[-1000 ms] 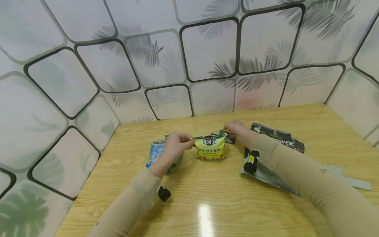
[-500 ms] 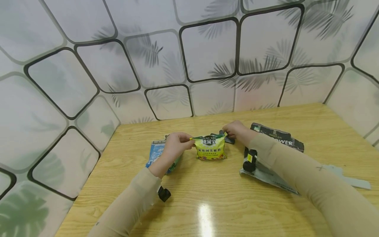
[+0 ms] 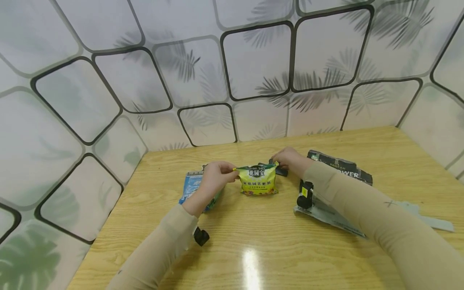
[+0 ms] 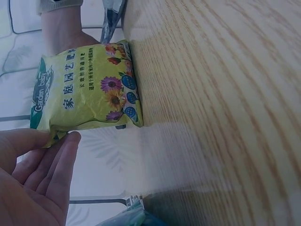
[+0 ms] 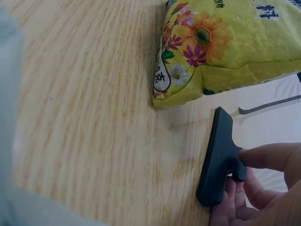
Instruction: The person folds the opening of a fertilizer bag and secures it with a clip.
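Note:
A small yellow bag with flower pictures (image 3: 258, 183) and Chinese print stands upright on the wooden table. At its upper left corner my left hand (image 3: 214, 177) pinches the edge between thumb and fingers, clearly shown in the left wrist view. Just behind the bag's right side is a black bag clip (image 5: 219, 155), resting on the table. My right hand (image 3: 291, 160) holds the clip by its short handles, with the thumb (image 5: 265, 156) on one and fingers on the other. In the head view the bag's top right corner overlaps part of the clip.
A blue bag (image 3: 191, 187) lies left of the yellow one, partly behind my left hand. Right of my right hand is a black and silver bag (image 3: 340, 167), with a pale flat strip-like object (image 3: 436, 224) beyond it. A patterned wall (image 3: 203, 72) rises behind the table.
My right hand has shifted slightly left, closer to the yellow bag's top right corner. The left hand keeps its pinch on the bag and has hardly moved.

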Demonstrator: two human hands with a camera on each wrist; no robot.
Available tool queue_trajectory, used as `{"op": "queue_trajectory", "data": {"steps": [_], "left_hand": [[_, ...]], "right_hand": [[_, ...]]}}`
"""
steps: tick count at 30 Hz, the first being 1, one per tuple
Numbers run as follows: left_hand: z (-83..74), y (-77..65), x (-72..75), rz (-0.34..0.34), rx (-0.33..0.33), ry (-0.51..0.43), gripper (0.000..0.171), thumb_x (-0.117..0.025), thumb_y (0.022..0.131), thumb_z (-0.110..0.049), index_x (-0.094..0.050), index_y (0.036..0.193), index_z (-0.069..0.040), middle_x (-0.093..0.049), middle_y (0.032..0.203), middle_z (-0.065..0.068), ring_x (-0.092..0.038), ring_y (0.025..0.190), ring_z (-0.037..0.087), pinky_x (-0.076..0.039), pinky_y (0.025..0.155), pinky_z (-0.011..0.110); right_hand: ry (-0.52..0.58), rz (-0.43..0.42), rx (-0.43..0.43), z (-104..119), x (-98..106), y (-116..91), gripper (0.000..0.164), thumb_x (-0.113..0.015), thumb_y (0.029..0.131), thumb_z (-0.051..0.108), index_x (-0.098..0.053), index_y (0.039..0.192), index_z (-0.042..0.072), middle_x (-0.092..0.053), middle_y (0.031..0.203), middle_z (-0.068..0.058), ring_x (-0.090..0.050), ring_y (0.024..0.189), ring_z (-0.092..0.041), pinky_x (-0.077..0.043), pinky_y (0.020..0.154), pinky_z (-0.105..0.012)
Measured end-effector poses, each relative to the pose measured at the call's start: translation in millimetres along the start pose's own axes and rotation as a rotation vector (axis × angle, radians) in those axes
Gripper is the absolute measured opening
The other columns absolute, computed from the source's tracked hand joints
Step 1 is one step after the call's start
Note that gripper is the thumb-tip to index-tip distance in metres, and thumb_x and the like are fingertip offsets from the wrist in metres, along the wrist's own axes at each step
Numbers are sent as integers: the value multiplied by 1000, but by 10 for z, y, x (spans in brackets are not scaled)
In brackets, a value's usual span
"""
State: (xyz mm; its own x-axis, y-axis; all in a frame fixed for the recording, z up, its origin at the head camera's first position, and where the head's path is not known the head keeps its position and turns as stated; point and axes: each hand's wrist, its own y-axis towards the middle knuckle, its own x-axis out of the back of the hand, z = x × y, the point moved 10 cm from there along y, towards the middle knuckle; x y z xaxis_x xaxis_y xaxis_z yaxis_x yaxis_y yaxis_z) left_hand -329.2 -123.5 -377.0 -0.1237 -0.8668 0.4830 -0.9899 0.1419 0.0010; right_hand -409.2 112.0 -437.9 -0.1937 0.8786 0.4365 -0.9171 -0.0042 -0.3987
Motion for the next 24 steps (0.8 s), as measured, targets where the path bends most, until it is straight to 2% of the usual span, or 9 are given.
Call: {"op": "queue_trajectory", "data": {"steps": [2,5,12,16,19,24], "left_hand": [[0,1,2,0,3,-4,16,-74,101,-10,-79,114,-1,-81,110,18,-78,103,39,-66,96,48],[-3,0,6,-1,3,-7,16,-74,101,-10,-79,114,-1,-81,110,18,-78,102,38,-66,96,49],[-9,-5,-3,7,1,-11,16,-74,101,-9,-79,114,-1,-81,110,19,-77,104,40,-66,96,49],[-14,-6,-4,8,-7,-7,16,-74,101,-10,-79,113,-1,-81,108,18,-77,104,41,-66,96,49],[-18,-6,-2,8,-18,-3,15,-74,101,-10,-79,112,-1,-82,106,18,-77,102,41,-66,95,48],[-21,-8,3,6,-28,4,15,-74,101,-11,-80,111,-2,-82,104,17,-77,101,40,-67,92,42]], "right_hand": [[6,0,10,14,6,-13,40,-61,104,4,-64,143,-3,-55,158,-21,-36,61,-6,-46,62,-20],[10,-2,22,26,11,-24,38,-61,104,4,-65,141,-4,-57,156,-21,-27,54,-4,-43,60,-20],[-7,-7,27,23,6,-21,36,-62,105,5,-67,139,-4,-62,150,-22,-28,52,-3,-43,59,-20],[-24,4,37,30,-3,-43,37,-64,105,8,-66,140,-4,-56,157,-22,-41,65,-7,-45,63,-20],[-28,17,45,45,-10,-80,38,-65,106,10,-66,141,-4,-49,161,-22,-46,75,-9,-46,64,-20],[24,57,64,91,-51,-150,38,-63,107,8,-64,142,-6,-49,161,-24,-36,61,-7,-41,65,-23]]}}
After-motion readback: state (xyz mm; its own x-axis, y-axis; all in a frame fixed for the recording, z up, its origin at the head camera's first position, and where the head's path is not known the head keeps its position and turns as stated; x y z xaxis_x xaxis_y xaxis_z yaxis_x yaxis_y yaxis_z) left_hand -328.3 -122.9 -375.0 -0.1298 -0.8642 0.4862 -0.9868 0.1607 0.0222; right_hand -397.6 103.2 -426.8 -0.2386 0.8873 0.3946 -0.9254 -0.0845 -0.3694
